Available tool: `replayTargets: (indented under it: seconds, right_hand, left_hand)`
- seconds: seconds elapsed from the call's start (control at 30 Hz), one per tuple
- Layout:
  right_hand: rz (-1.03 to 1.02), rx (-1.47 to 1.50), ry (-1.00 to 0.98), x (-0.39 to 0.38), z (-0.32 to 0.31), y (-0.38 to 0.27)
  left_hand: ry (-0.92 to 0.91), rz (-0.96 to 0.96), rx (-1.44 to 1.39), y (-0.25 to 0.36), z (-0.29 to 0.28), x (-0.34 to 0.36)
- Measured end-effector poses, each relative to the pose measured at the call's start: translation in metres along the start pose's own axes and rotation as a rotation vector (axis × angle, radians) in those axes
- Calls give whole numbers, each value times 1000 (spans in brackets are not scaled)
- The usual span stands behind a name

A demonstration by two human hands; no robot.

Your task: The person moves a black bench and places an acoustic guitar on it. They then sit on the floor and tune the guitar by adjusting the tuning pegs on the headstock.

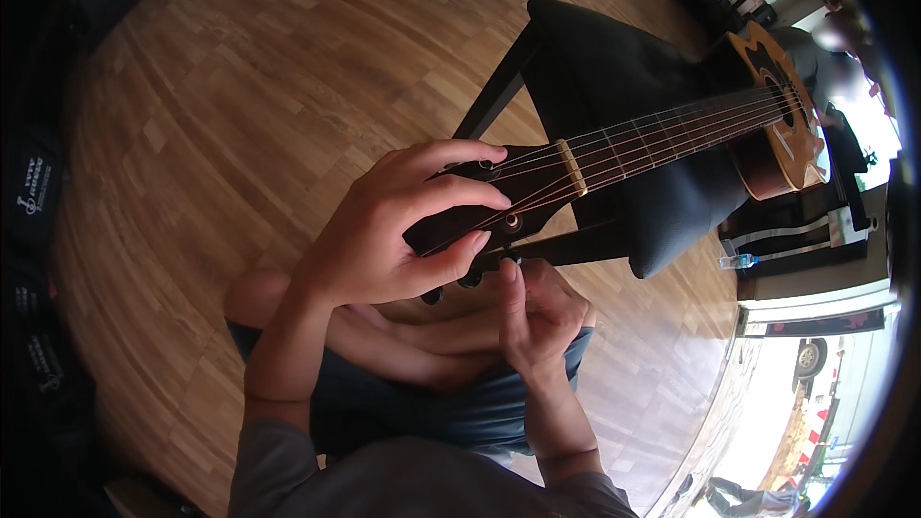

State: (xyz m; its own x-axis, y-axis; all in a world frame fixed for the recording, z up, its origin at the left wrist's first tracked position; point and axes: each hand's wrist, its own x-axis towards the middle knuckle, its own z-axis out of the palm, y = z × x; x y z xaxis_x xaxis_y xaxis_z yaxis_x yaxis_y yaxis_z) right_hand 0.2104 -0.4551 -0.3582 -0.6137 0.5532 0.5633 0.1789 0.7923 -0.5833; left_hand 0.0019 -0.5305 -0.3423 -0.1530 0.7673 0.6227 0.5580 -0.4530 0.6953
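An acoustic guitar lies across a black padded chair [614, 67], its body [791, 139] at the far right and its dark headstock [537, 165] pointing toward me. Over the headstock my left hand [398, 216] rests with its fingers spread, the fingertips and thumb near the strings and posts. Strings [652, 139] run from the posts over the pale nut [571, 168] and along the neck. Below the headstock's near edge, my right hand [542, 317] is closed, thumb against fingers, at a tuning peg [508, 257] that the fingertips partly hide.
My crossed legs [422, 345] are on the wooden floor [211, 134] under the headstock. A plastic bottle [737, 261] stands by the bright doorway on the right. Black bags [38, 192] line the left side. Another person [815, 53] is at the upper right, beyond the guitar.
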Motion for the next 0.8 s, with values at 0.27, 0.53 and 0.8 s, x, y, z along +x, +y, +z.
replayTargets:
  seconds: [0.27,0.53,0.8]
  right_hand:
    - [-213,-83,106,7,-6,-2]
    - [-43,-60,190,7,8,-5]
    - [-84,77,230,6,3,-6]
  left_hand:
    - [10,29,25,-1,-1,1]
    - [-8,-10,15,-2,0,-1]
    - [2,52,19,-3,1,2]
